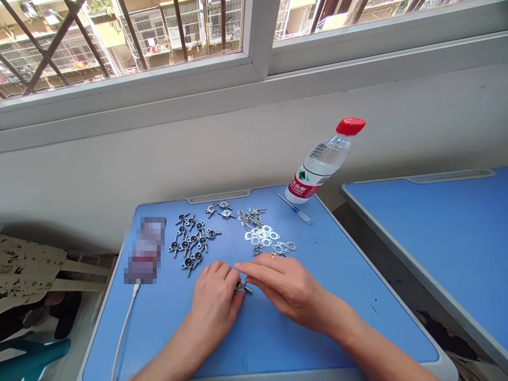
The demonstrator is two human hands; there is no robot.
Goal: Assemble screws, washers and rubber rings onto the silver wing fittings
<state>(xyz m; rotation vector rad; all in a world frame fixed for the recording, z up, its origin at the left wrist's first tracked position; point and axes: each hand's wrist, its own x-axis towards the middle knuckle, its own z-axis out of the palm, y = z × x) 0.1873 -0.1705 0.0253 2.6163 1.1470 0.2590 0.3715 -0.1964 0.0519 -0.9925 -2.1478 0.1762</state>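
Observation:
My left hand (216, 293) is closed around a small metal fitting (243, 287) just above the blue desk; a short rod of it sticks out to the right past my thumb. My right hand (288, 288) hovers against that fitting from the right, fingers pressed together and their tips over its top. Whatever lies between these fingertips is hidden. Beyond the hands are several oval metal plates with holes (266, 234), a small heap of screws (257, 250) and a bunch of eye-ended pins (251, 217). Several fittings with black centres (193, 239) lie left of them.
More metal fittings (226, 214) lie near the desk's back edge. A water bottle (317, 168) with a red cap stands at the back right, beside a pen (296, 208). On the left a blurred-out phone (145, 250) has a white cable (126, 328). Another blue desk (436, 227) is rightward.

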